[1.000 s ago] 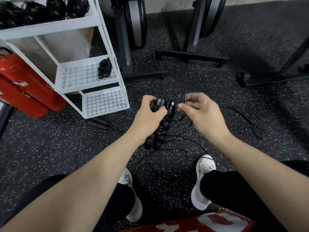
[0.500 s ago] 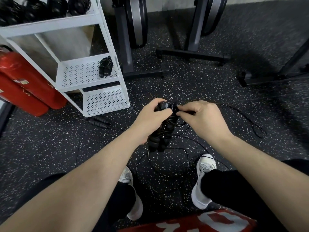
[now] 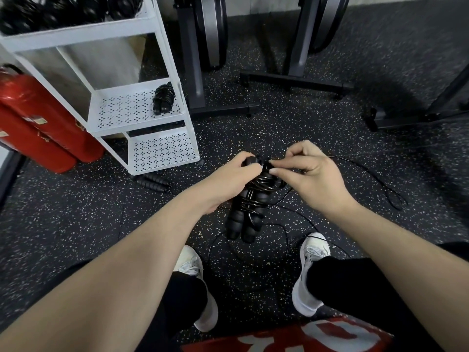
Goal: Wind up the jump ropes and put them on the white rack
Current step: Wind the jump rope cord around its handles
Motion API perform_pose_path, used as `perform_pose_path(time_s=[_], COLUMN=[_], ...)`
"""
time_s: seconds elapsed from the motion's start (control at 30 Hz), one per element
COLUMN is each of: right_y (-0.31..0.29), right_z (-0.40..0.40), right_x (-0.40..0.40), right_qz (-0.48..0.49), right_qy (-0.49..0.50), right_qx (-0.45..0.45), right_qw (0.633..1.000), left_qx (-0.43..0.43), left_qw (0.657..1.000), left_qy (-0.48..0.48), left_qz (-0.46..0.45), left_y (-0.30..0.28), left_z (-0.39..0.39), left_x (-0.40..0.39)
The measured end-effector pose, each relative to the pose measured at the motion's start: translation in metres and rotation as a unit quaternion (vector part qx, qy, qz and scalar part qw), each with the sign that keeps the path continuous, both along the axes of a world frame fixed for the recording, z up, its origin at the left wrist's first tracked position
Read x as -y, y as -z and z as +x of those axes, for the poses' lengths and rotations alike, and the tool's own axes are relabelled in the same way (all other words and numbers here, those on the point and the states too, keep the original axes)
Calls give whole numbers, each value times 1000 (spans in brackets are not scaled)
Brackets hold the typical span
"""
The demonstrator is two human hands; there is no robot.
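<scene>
Left hand: clenched round the top of two black handles, side by side, above the floor between two white shoes
Right hand: pinched the black cord at the handle tops; several turns already wrapped; rest trailed loose on the floor
White rack: three shelves; one wound rope on the middle shelf; several on top
Floor: one more pair of handles beside the rack; two red cylinders at left

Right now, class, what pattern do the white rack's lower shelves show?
Small diamond-shaped perforations across the white rack; head view.

A gym: speckled rubber floor, exercise machine frames, racked jump ropes.
</scene>
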State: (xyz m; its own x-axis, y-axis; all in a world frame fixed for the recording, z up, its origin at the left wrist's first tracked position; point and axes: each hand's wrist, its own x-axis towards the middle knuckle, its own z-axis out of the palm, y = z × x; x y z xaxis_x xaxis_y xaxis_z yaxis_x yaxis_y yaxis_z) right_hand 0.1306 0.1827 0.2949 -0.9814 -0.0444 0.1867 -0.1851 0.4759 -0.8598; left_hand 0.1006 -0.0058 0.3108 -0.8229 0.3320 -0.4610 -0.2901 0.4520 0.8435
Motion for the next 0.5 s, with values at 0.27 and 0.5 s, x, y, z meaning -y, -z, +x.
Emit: perform_pose_path(time_s=[0.27,0.5], right_y=[3,-6], right_z=[2,1], right_x=[3,-1], right_qz=[-11,-39], right_qy=[-24,-60], right_qx=[-23,28], right_qw=[999,997], left_qx=[57,158], left_qw=[998,979], left_qy=[15,64], left_qz=[35,110], left_y=[0,-2], left_z=[-2,-6], left_x=[7,23])
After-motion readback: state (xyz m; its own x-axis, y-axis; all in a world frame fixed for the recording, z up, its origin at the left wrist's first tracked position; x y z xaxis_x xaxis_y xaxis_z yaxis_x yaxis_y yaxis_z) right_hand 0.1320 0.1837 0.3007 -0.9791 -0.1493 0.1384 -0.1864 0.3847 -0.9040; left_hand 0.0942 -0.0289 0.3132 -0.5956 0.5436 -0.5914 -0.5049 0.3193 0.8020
